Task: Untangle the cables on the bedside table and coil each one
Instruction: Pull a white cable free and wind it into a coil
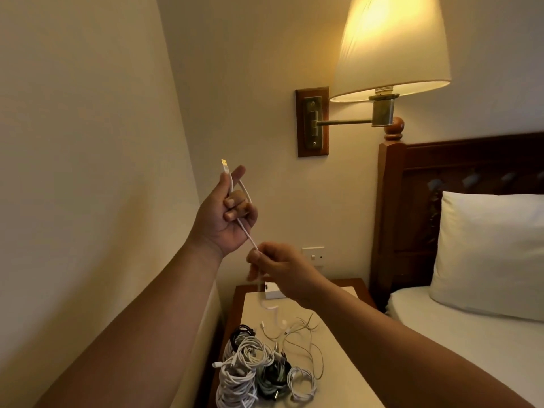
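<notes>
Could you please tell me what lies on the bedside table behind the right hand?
A small white box stands at the bedside table's back edge, its right part covered by the right hand. What the box is cannot be told.

1. 2 hands showed: the left hand (226,213) and the right hand (279,267).
2. 1 white cable (246,235) ran between them, with 1 plug (224,165) at its top end.
3. 1 table (338,378) stood beside 1 bed (412,301).
4. On the table lay 5 coils (237,378), as far as the heap allowed a count: 3 white and 2 dark.
5. The loose wires (309,346) beside the coils were too tangled to count.
6. There were also 1 box (272,293), 1 lamp (391,45), 1 switch (313,256), 1 pillow (488,251) and 1 headboard (459,160).
</notes>
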